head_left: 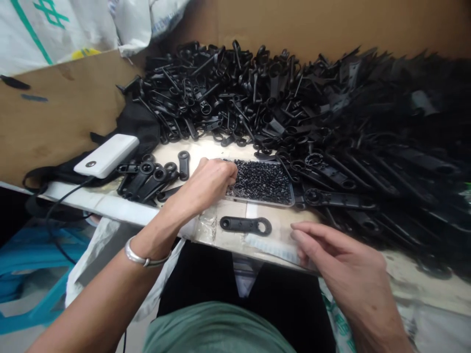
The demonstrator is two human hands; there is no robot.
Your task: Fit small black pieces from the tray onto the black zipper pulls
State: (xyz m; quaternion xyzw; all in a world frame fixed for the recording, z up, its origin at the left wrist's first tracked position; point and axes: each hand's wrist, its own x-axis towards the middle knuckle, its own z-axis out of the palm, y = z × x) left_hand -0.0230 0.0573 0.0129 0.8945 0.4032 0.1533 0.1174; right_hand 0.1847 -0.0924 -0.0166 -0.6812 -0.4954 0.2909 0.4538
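My left hand (215,177) reaches over the left end of a clear shallow tray (293,196) full of small black pieces (263,181). Its fingers are curled together at the pieces, and whatever is between the fingertips is hidden. On the table edge in front of the tray lies one flat black plastic part (239,224), its larger ring end pointing right. To the right of that part hovers my right hand (342,257), thumb and forefinger brought together; anything between them is too small to make out.
A large heap of black plastic parts (228,98) spreads along the back and right. A smaller pile of ringed parts (150,179) lies at left, near a white power bank (106,156) with a black cable. Cardboard walls (66,108) enclose the table; a blue stool (37,274) stands below left.
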